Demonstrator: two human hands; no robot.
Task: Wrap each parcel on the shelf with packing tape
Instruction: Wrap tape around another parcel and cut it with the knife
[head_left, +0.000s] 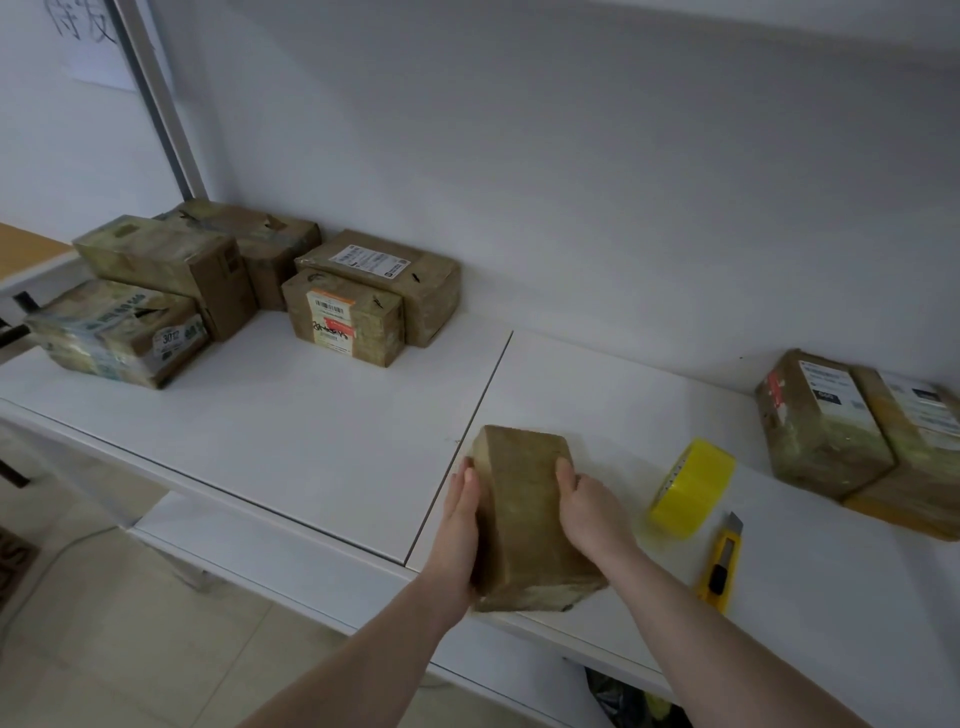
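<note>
A plain brown parcel (524, 514) lies on the white shelf (311, 415) near its front edge. My left hand (460, 525) presses flat against the parcel's left side, fingers straight. My right hand (587, 512) grips its right side, with the fingers curled over the top edge. A roll of yellow packing tape (693, 488) stands on edge just right of the parcel. A yellow utility knife (722, 564) lies in front of the roll.
Several taped parcels are stacked at the back left (171, 291), and two labelled ones (363, 301) sit beside them. Two more parcels (852, 441) lie at the far right. A white wall (571, 156) backs the shelf. Below is tiled floor (130, 649).
</note>
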